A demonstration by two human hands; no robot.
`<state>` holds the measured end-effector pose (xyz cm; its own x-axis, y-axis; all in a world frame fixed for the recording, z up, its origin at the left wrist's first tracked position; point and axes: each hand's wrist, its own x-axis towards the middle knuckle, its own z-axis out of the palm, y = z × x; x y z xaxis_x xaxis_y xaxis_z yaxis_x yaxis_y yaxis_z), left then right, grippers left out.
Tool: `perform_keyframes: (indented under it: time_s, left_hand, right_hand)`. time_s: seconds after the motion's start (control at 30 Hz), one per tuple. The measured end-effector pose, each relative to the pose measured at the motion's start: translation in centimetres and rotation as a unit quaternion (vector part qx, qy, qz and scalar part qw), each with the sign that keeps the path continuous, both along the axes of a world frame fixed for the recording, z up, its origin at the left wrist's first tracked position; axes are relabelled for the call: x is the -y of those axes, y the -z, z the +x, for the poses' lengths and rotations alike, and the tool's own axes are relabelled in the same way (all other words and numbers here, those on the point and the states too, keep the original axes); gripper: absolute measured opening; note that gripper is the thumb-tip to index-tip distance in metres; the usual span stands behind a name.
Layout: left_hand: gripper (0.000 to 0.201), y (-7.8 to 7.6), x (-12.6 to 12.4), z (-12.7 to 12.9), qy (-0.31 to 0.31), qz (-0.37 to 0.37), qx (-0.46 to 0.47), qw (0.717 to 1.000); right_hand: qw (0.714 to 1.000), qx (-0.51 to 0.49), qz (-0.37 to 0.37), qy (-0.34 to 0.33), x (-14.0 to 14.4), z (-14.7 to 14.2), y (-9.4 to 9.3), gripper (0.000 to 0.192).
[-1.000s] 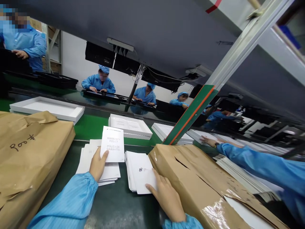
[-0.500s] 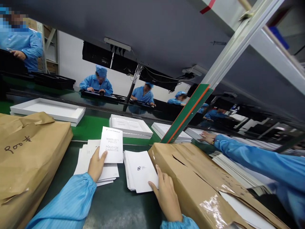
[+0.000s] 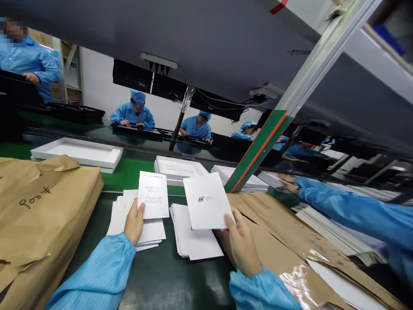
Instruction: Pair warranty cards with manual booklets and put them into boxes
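Pinched by its lower left edge in my left hand [image 3: 134, 221] is a white warranty policy leaflet [image 3: 153, 194], raised over a fanned stack of white leaflets [image 3: 151, 231]. My right hand [image 3: 242, 241] grips the lower right corner of a white booklet [image 3: 206, 200] with a small black logo. This booklet is tilted and lifted above a second stack of white booklets [image 3: 198, 241], partly covering it. Both stacks lie side by side on the dark green bench [image 3: 155, 275].
Brown paper parcels flank the stacks, one on the left [image 3: 61, 206] and a torn one on the right [image 3: 274, 241]. Behind, white open boxes [image 3: 106, 161] line a green belt [image 3: 132, 174]. A slanted post [image 3: 261, 150] rises at right, near a co-worker's sleeve [image 3: 342, 209].
My right hand has lifted the top booklet off its stack, up and slightly right. The left hand still holds the warranty leaflet. The whole view has shifted slightly.
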<state>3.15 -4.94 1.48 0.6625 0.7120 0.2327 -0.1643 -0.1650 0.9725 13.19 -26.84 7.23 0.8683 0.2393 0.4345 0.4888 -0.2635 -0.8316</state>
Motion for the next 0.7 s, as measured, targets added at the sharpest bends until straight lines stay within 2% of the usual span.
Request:
perform_keyframes:
  time_s: [0.07,0.1,0.2,0.3,0.37,0.43,0.53,0.63,0.7]
  left_hand:
    - [0.035,0.0,-0.1,0.0,0.006,-0.016,0.013,1.000]
    - [0.035,0.0,-0.1,0.1,0.013,-0.029,0.022,0.999]
    - [0.038,0.1,0.2,0.2,0.049,-0.074,0.064,0.994]
    - [0.039,0.0,0.7,0.4,0.084,-0.099,0.113,0.985]
    - [0.039,-0.2,1.0,0.5,0.087,-0.110,0.136,0.981]
    - [0.039,-0.4,1.1,0.5,0.076,-0.116,0.141,0.980]
    - [0.037,-1.0,0.7,0.3,0.060,-0.091,0.121,0.987]
    - [0.038,-1.6,0.3,0.0,0.056,-0.055,0.081,0.994]
    - [0.040,-1.9,0.1,-0.1,0.061,-0.039,0.062,0.995]
  right_hand:
    - [0.993,0.111,-0.028,0.000,-2.5,0.3,-1.0,0.032]
    - [0.981,0.184,-0.061,0.004,-4.1,0.2,-1.1,0.032]
    - [0.923,0.331,-0.196,-0.005,-8.7,-1.1,-0.2,0.036]
    - [0.877,0.376,-0.293,-0.051,-11.8,-3.5,1.4,0.038]
    - [0.870,0.376,-0.305,-0.090,-12.4,-4.9,2.1,0.038]
    - [0.874,0.361,-0.293,-0.137,-12.2,-5.5,2.3,0.037]
    - [0.896,0.318,-0.237,-0.199,-11.3,-4.2,2.0,0.032]
    - [0.948,0.238,-0.130,-0.167,-10.8,-1.2,1.9,0.036]
    - [0.978,0.126,-0.055,-0.160,-10.7,0.9,2.1,0.045]
